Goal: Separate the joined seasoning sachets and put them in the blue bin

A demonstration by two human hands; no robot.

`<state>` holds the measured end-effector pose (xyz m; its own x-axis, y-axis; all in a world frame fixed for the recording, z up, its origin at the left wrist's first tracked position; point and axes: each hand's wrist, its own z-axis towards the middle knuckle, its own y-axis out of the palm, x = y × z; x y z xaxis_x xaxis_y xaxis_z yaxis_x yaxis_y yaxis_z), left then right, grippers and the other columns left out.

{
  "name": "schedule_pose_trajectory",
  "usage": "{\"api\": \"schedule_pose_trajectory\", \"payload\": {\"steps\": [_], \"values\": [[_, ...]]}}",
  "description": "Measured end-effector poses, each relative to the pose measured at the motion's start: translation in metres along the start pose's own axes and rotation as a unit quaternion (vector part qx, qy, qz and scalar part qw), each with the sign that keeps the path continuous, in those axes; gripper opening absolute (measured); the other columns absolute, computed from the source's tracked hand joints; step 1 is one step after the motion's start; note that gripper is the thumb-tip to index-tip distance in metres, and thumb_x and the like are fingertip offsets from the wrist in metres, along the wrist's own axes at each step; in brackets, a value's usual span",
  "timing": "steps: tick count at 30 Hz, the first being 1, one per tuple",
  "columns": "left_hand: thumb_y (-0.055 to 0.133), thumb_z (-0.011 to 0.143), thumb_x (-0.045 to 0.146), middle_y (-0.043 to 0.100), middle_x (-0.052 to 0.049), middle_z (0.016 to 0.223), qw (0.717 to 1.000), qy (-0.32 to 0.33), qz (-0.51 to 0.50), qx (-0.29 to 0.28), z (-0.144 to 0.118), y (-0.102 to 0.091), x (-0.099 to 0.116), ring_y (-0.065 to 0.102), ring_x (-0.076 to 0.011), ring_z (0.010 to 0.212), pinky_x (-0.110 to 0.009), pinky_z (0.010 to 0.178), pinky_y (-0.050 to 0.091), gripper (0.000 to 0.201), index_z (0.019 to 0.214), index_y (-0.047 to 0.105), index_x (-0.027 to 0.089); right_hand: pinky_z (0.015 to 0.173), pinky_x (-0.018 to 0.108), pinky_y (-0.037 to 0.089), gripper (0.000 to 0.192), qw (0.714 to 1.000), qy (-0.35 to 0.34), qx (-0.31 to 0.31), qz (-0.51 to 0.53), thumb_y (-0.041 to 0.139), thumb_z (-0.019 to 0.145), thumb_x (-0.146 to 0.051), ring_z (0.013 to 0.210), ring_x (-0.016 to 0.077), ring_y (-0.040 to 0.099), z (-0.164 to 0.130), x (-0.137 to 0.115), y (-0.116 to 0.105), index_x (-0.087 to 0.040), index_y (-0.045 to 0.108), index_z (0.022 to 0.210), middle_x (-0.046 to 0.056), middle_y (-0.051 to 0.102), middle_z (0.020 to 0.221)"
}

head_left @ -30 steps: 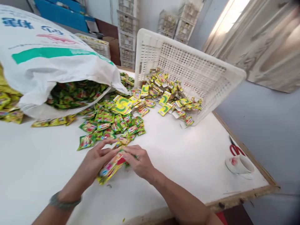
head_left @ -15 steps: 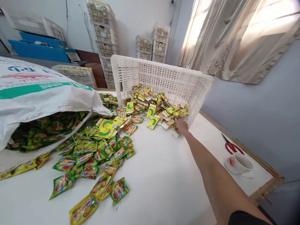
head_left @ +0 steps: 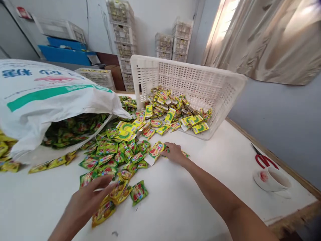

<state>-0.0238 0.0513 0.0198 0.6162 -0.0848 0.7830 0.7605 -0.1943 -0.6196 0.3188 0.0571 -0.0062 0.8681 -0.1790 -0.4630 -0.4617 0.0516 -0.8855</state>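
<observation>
Half a second ago the right hand (head_left: pixel 175 153) was stretched to the mouth of the tipped white crate (head_left: pixel 190 80); now it has drawn back to the near edge of the sachet pile (head_left: pixel 117 150), its fingers closed on a folded yellow packet (head_left: pixel 155 149). The left hand (head_left: pixel 86 197), out of view then, now lies loosely open over the nearest sachets, so sorting seems under way at the pile. The white table (head_left: pixel 190 187) also carries a big printed sack (head_left: pixel 50 97), a cup (head_left: pixel 272 179) and red scissors (head_left: pixel 263 159); stacked crates (head_left: pixel 173 40) line the far wall.
</observation>
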Motion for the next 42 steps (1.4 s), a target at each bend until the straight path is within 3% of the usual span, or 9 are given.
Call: {"api": "schedule_pose_trajectory", "payload": {"steps": [4,7,13,17,22,25,30,36,42], "values": [[0.062,0.069,0.059,0.076,-0.005,0.085,1.000,-0.008,-0.008,-0.015,0.002,0.026,0.013,0.070,-0.0259,0.074,-0.031,0.065,0.054,0.042,0.085,0.072,0.023,0.100,0.046,0.031,0.070,0.995,-0.090,-0.029,-0.023,0.067,0.078,-0.053,0.125,0.0298,0.044,-0.015,-0.020,-0.003,-0.028,0.044,0.139,0.013,0.050,0.137],[0.061,0.071,0.057,0.076,-0.005,0.084,1.000,-0.013,-0.016,0.000,-0.003,0.036,0.009,0.068,-0.0247,0.074,-0.030,0.064,0.051,0.040,0.088,0.072,0.023,0.102,0.047,0.028,0.089,0.975,-0.178,-0.120,-0.057,0.077,0.070,-0.045,0.134,0.0337,0.031,-0.012,-0.030,-0.008,-0.035,0.033,0.146,0.011,0.033,0.151],[0.059,0.076,0.051,0.074,-0.003,0.075,0.999,0.013,-0.003,0.040,-0.012,0.037,-0.004,0.065,-0.0220,0.066,-0.029,0.063,0.046,0.032,0.087,0.071,0.023,0.091,0.040,0.037,0.091,0.967,-0.175,-0.141,-0.119,0.087,0.053,-0.048,0.111,0.0305,0.048,-0.002,-0.047,-0.012,-0.027,0.050,0.134,0.011,0.050,0.121],[0.057,0.079,0.049,0.072,-0.003,0.073,0.995,0.036,-0.014,0.095,-0.014,0.033,0.001,0.061,-0.0188,0.063,-0.027,0.061,0.042,0.031,0.078,0.070,0.021,0.077,0.030,0.040,0.064,0.978,-0.135,-0.115,-0.113,0.085,0.057,-0.040,0.096,0.0247,0.054,-0.010,-0.048,-0.025,-0.019,0.059,0.110,0.009,0.057,0.108],[0.058,0.080,0.052,0.064,-0.001,0.059,0.995,0.008,-0.092,0.046,-0.018,0.033,0.011,0.055,-0.0162,0.056,-0.026,0.054,0.038,0.037,0.068,0.069,0.018,0.065,0.027,0.036,0.021,0.996,-0.070,-0.060,0.009,0.075,0.070,-0.032,0.075,0.0175,0.054,-0.037,-0.045,-0.038,-0.020,0.061,0.081,0.001,0.062,0.080],[0.064,0.075,0.058,0.070,-0.003,0.070,0.973,-0.032,-0.227,-0.026,-0.021,0.038,0.017,0.064,-0.0194,0.067,-0.027,0.061,0.046,0.041,0.078,0.071,0.018,0.057,0.026,0.037,0.028,0.980,-0.028,0.020,0.194,0.068,0.075,-0.046,0.061,0.0145,0.050,-0.062,-0.062,-0.024,-0.020,0.059,0.077,-0.002,0.056,0.065],[0.078,0.066,0.049,0.074,-0.005,0.090,0.876,-0.073,-0.474,-0.056,-0.021,0.041,0.027,0.068,-0.0202,0.080,-0.030,0.073,0.055,0.049,0.099,0.062,0.017,0.056,0.027,0.044,0.036,0.912,-0.027,-0.092,0.399,0.057,0.080,-0.056,0.060,0.0145,0.054,-0.094,-0.105,0.023,-0.020,0.063,0.086,0.000,0.059,0.070],[0.086,0.058,0.036,0.074,-0.002,0.088,0.867,-0.118,-0.478,0.079,-0.014,0.014,0.013,0.068,-0.0157,0.071,-0.024,0.061,0.053,0.058,0.105,0.057,0.019,0.077,0.034,0.045,0.036,0.988,-0.051,-0.019,0.142,0.074,0.068,-0.043,0.089,0.0225,0.055,-0.098,-0.101,0.055,-0.020,0.063,0.094,0.007,0.059,0.096],[0.080,0.063,0.046,0.073,-0.003,0.079,0.915,-0.113,-0.387,-0.006,-0.015,0.005,0.003,0.067,-0.0198,0.069,-0.027,0.059,0.050,0.059,0.109,0.059,0.017,0.061,0.027,0.037,0.020,0.992,0.002,-0.039,0.123,0.068,0.073,-0.034,0.064,0.0160,0.049,-0.096,-0.084,0.052,-0.022,0.059,0.086,-0.002,0.055,0.070]]}}
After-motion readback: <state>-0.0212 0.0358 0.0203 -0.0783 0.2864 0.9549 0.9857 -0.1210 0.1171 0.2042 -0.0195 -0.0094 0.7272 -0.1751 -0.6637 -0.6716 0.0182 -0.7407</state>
